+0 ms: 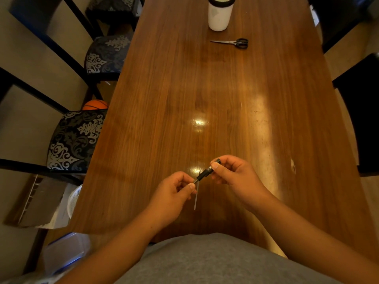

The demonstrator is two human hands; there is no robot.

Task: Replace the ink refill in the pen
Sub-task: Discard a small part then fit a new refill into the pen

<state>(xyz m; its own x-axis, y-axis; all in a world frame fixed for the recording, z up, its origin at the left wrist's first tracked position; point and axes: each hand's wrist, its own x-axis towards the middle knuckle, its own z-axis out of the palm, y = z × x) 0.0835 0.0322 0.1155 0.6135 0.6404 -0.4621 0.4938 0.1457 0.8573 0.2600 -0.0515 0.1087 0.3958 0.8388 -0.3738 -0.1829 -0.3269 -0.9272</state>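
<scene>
A black pen (206, 172) is held a little above the wooden table (205, 89), slanting from upper right to lower left. My right hand (233, 173) grips its upper end between thumb and fingers. My left hand (174, 191) pinches the pen's lower tip with thumb and forefinger. A thin pale ink refill (196, 198) lies on the table right under the left hand's fingertips, pointing toward me.
Black-handled scissors (231, 42) lie far up the table, with a white cylindrical container (219, 14) behind them. Patterned chairs (75, 140) line the left side, a dark chair (363, 111) the right. An orange ball (94, 104) sits on the floor at left.
</scene>
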